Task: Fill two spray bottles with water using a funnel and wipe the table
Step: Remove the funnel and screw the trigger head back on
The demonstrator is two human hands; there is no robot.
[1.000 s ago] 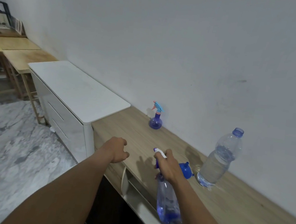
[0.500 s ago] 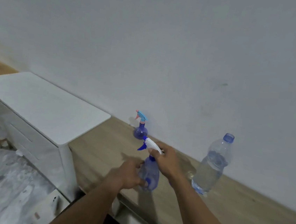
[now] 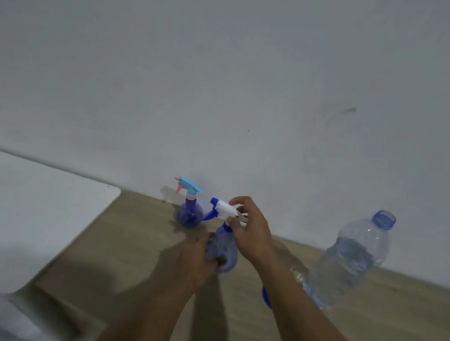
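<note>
A blue-tinted spray bottle (image 3: 227, 249) with a white and blue trigger head (image 3: 223, 207) stands upright on the wooden table (image 3: 132, 244). My left hand (image 3: 197, 262) wraps around its round body. My right hand (image 3: 251, 230) grips the trigger head and neck from the right. A second spray bottle (image 3: 189, 213), blue with a light-blue and pink trigger, stands by the wall just behind and to the left. A large clear water bottle (image 3: 350, 262), uncapped and part full, stands at the right. A blue funnel (image 3: 266, 298) shows partly behind my right forearm.
A white cabinet top (image 3: 20, 204) adjoins the wooden table on the left. The grey wall (image 3: 227, 87) runs along the back edge. Bare wood lies in front of the bottles.
I brought the spray bottle from below the table edge up onto the tabletop. My left hand came over and took hold of its body. The camera turned right and moved closer.
</note>
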